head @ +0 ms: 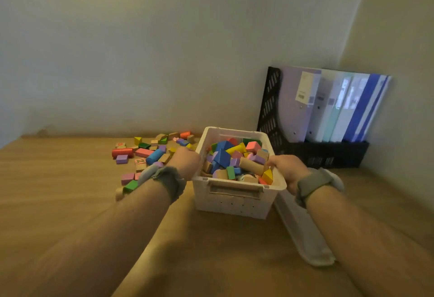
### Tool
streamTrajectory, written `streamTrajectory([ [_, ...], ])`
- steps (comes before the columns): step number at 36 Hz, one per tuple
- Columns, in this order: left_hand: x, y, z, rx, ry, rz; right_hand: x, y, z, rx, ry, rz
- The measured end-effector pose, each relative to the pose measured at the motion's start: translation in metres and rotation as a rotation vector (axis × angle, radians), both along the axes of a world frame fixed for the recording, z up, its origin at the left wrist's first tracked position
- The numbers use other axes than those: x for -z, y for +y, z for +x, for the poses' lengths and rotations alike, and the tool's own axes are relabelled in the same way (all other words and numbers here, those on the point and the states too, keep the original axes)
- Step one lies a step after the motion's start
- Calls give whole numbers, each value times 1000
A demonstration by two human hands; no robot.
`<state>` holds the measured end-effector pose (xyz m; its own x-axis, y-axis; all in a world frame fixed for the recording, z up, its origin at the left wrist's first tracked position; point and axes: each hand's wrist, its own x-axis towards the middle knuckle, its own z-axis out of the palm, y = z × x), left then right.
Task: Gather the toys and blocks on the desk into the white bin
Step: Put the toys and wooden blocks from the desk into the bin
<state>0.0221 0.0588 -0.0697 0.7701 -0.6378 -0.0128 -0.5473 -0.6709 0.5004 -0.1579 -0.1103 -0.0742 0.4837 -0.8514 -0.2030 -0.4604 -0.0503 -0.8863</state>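
The white bin (234, 200) stands on the wooden desk, filled with several coloured wooden blocks (234, 158). My left hand (186, 161) grips the bin's left rim. My right hand (287, 169) grips its right rim. Both wrists wear grey bands. To the left of the bin, several loose blocks (150, 153) lie scattered on the desk: a red cylinder (122, 152), a blue cylinder (153, 156), purple, pink, green and yellow pieces. A few blocks near my left wrist are partly hidden by my forearm.
The bin's white lid (307, 233) lies flat on the desk to the right of the bin, under my right forearm. A black file rack (270, 108) with several folders stands in the back right corner against the wall. The wall runs close behind the blocks.
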Motion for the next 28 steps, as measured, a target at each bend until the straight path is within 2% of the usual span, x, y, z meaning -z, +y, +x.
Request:
streamTrajectory([
  [6, -2, -29, -3, 86, -195, 108, -20, -22, 2, 61, 222, -132],
  [7, -2, -31, -6, 92, -190, 70, -23, -23, 3, 69, 265, -172],
  [9, 0, -34, -8, 79, -111, -13, -28, -17, 6, 97, 362, -361],
  [11, 8, -34, -5, 64, 10, -156, -30, -5, 9, 106, 430, -650],
  [13, 17, -21, 3, 84, 182, -343, -24, 19, 13, 47, 383, -848],
  [14, 24, -11, 8, 79, 169, -405, -19, 34, 16, -3, 360, -910],
  [18, 45, 29, 40, 55, -85, -220, 9, 75, 29, -133, 439, -1022],
  [22, 58, 60, 64, 24, -240, 69, 15, 69, 36, -86, 566, -1090],
  [25, 70, 78, 84, -36, -277, 208, 18, 60, 47, -113, 549, -1111],
  [28, 82, 81, 98, -38, -216, 255, 17, 48, 52, -129, 514, -1103],
])
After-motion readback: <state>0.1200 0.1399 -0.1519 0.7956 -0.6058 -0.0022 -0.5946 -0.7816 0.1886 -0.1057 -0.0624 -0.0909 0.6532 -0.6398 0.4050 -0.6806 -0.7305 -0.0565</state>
